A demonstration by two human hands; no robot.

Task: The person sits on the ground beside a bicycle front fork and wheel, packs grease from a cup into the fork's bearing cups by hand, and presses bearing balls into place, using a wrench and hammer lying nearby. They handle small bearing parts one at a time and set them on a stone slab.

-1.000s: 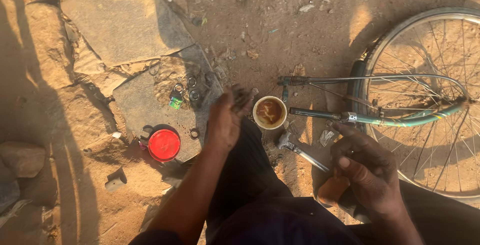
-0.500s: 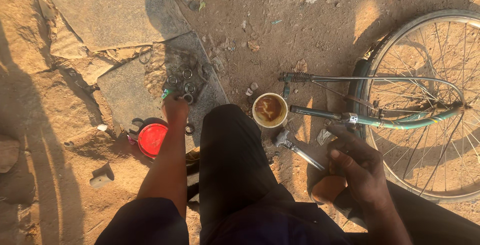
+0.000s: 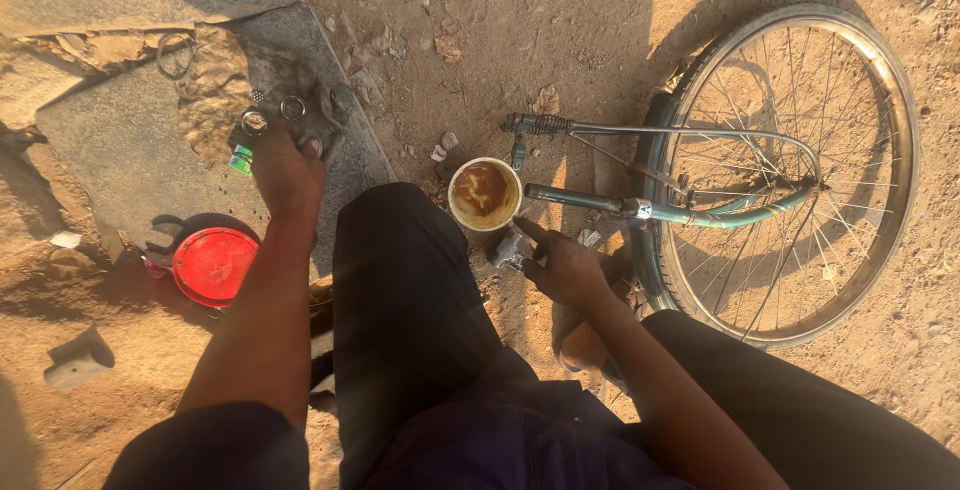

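My left hand (image 3: 287, 172) reaches out over a flat grey stone slab (image 3: 120, 150), fingertips down among small metal rings (image 3: 293, 107) and a dark greasy patch. Whether it grips anything is hidden. A small green object (image 3: 240, 160) lies just left of that hand. My right hand (image 3: 566, 266) rests low by my knee, closed around a grey metal tool (image 3: 507, 249), with the index finger pointing toward a round cup (image 3: 484, 194) of brown grease. A bicycle wheel (image 3: 800, 280) held in a green fork (image 3: 700, 215) lies flat on the dirt to the right.
A red round lid (image 3: 214, 266) sits on a dark container at the left, beside the slab. A larger wire ring (image 3: 175, 55) lies on the stone further back. A small grey block (image 3: 78, 358) sits on the dirt at the lower left. Pebbles are scattered about.
My left hand moved from beside the cup out left onto the stone slab and the small rings. My right hand shifted up toward the cup. The view has moved closer.
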